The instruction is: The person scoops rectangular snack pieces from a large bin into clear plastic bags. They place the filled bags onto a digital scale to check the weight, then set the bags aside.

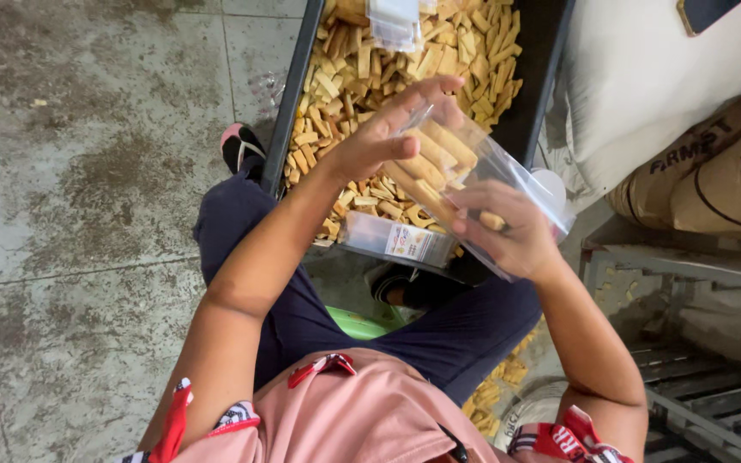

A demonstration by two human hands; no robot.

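Observation:
A clear plastic bag [508, 176] with several tan biscuit sticks [439, 154] inside is held up over my lap. My right hand [508, 227] grips the bag from below, fingers wrapped on its lower side. My left hand [392, 129] rests against the bag's open top, fingers touching the sticks. Under both hands a long black tray [289, 103] is heaped with the same tan biscuit pieces [362, 69].
A clear lidded box [396, 238] with a label lies at the tray's near end. A stack of clear bags [394, 19] sits on the biscuits farther back. White and brown sacks [713, 163] stand to the right, a metal rack [696, 403] below them. Wet concrete floor [87, 171] spreads left.

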